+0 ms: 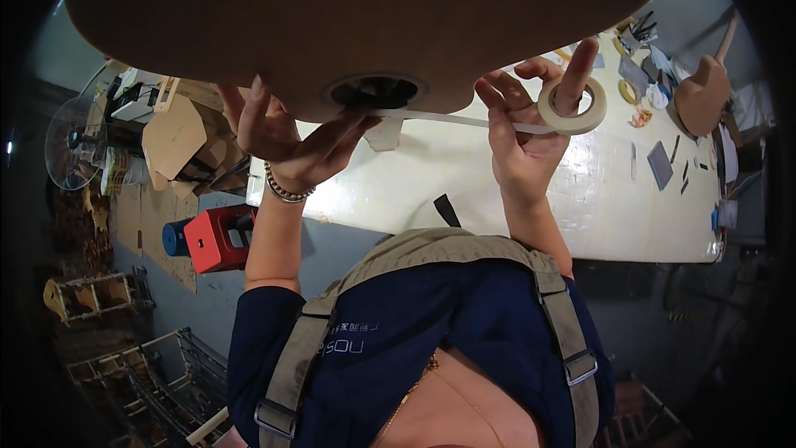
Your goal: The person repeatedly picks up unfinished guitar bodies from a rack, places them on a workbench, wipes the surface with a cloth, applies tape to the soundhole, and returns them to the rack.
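Note:
A large brown wooden guitar body (365, 8) fills the top of the view, its round sound hole (377, 91) near the lower edge. A pale strip of tape (452, 119) runs taut between my hands, just below the hole. With bent fingers my left hand (290, 145) pinches the strip's end beside the hole; its other fingers touch the body's edge. My right hand (524, 145) carries the cream tape roll (587, 122), with a finger through its core and the other fingers curled near the guitar's edge.
Below lies a white table (398, 199). Its right part bears a dark flat block (660, 166), a yellow tape roll (628, 91) and small tools. Another guitar-shaped wooden body (701, 99) is at the right. Cardboard (174, 141), a fan (73, 143) and a red stand (217, 239) are left.

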